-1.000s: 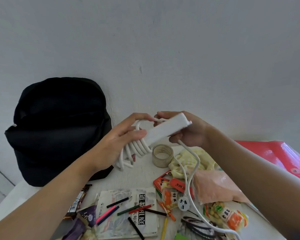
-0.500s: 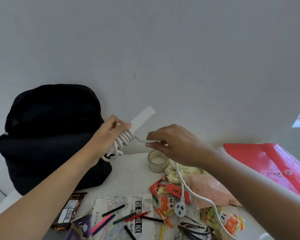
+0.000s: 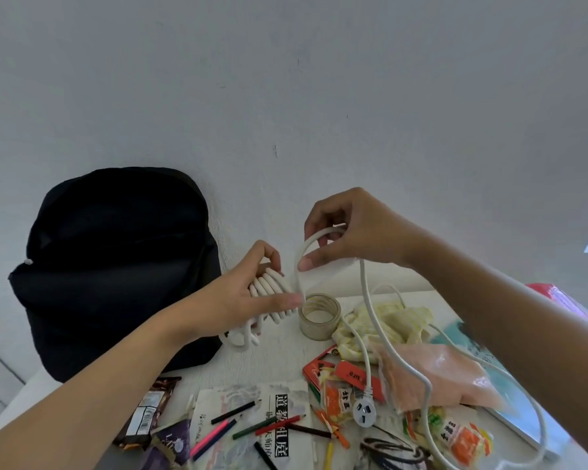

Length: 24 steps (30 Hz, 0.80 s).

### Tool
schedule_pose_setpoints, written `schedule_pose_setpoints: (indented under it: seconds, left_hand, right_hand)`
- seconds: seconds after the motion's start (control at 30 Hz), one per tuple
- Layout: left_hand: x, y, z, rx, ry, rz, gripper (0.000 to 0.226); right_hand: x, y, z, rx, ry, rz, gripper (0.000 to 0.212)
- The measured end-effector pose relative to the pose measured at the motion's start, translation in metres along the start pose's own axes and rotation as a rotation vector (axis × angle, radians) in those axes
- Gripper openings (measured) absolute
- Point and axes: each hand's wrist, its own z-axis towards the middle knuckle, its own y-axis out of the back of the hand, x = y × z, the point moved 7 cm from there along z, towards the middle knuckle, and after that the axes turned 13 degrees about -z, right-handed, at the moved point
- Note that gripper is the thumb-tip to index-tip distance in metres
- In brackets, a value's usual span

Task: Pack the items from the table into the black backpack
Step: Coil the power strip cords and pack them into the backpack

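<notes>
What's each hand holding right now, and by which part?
The left hand grips the wound coils of the white power cord; the right hand pinches the loose loop just beyond the coils.

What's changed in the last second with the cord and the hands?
The right hand let go of the strip's end, took the cord and lifted it into a new loop above the coils. The left hand still holds them. Backpack and plug stayed put.
</notes>
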Motion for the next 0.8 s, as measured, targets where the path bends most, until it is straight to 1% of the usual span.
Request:
schedule_pose_setpoints:
  seconds: [0.07,0.17,0.3,0.37,0.47,0.5,0.57,0.6,0.67,0.73,0.8]
  left_hand:
    - [-0.001,-0.003,-0.001,0.002,-0.007,0.02,0.062]
    - [-0.002,-0.005,-0.002,-0.01,0.001,0.003,0.059]
    - [0.002,-0.01,-0.001,-0.011,0.037,0.056,0.064]
    - [0.005,-0.011,0.0,-0.025,0.031,0.07,0.06]
    - [0.002,-0.012,-0.001,-0.012,-0.043,0.091,0.049]
    - [0.002,-0.012,-0.001,0.011,-0.05,0.052,0.048]
    - [-0.001,-0.014,-0.002,0.069,-0.049,-0.098,0.056]
    - [-0.003,-0.015,-0.003,0.098,-0.055,-0.156,0.056]
    - [-0.01,-0.018,-0.006,0.125,-0.096,-0.218,0.049]
    - [-0.019,-0.019,-0.008,0.103,-0.153,-0.253,0.039]
    - [-0.025,-0.017,-0.007,0.063,-0.192,-0.303,0.037]
  right_hand:
    - [-0.006,-0.006,0.003,0.093,-0.045,0.096,0.036]
    - [-0.011,-0.017,0.003,0.177,-0.092,0.155,0.033]
    - [-0.009,-0.03,0.005,0.288,-0.091,0.113,0.031]
    - [-0.008,-0.034,0.003,0.317,-0.079,0.102,0.03]
    - [-0.012,-0.04,0.0,0.348,-0.079,0.129,0.025]
    - [-0.015,-0.041,-0.002,0.356,-0.094,0.166,0.023]
    - [-0.022,-0.042,-0.002,0.349,-0.134,0.274,0.022]
    - [-0.024,-0.042,-0.002,0.342,-0.149,0.322,0.024]
    - [-0.03,-0.042,0.004,0.321,-0.172,0.373,0.025]
    - [-0.04,-0.044,0.01,0.29,-0.252,0.425,0.017]
    - [-0.051,-0.048,0.01,0.25,-0.332,0.603,0.016]
